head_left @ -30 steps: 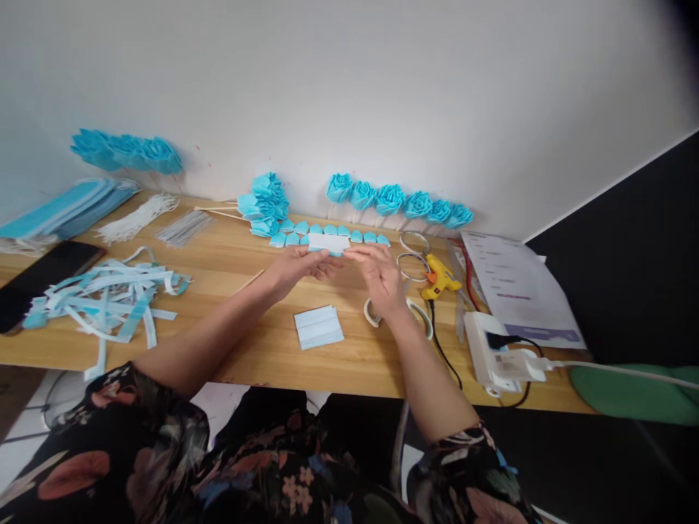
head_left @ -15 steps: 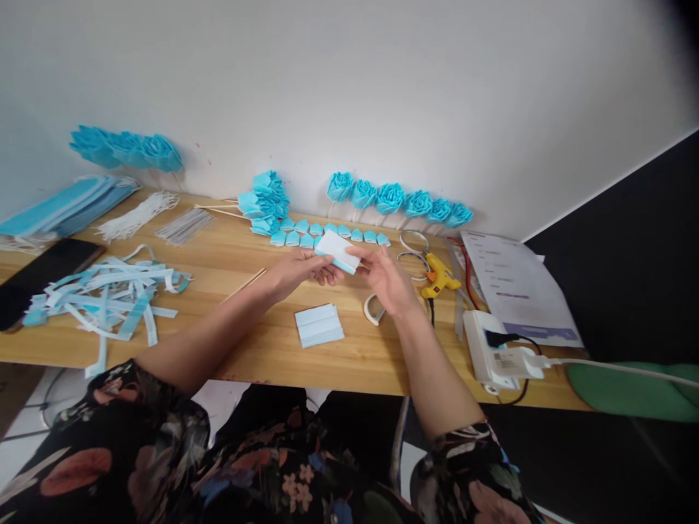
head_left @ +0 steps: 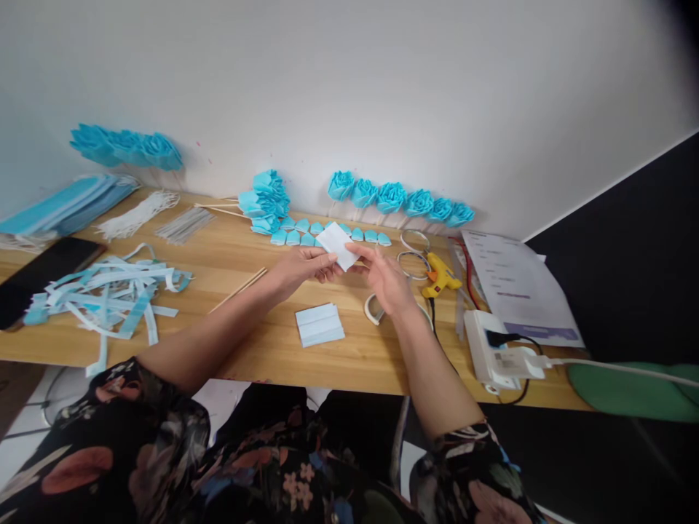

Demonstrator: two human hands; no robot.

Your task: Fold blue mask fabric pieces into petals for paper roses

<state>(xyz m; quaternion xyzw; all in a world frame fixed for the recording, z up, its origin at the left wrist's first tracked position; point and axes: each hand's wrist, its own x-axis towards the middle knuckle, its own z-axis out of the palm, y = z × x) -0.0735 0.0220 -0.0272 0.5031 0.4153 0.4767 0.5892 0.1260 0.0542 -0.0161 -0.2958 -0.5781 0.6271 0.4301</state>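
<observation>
Both hands [head_left: 298, 271] clamped on white square [head_left: 336, 244], seemingly by edges; open tabletop [head_left: 371, 360] around folded sheet [head_left: 320, 325]

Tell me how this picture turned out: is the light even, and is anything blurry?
Head view: uneven light, brightest on the wall near the blue fabric roses, greyer toward the top; head view: a blurred dark patch in the top right corner; head view: small print on the paper sheet unreadable; head view: hands and their pale square fairly clear.
</observation>
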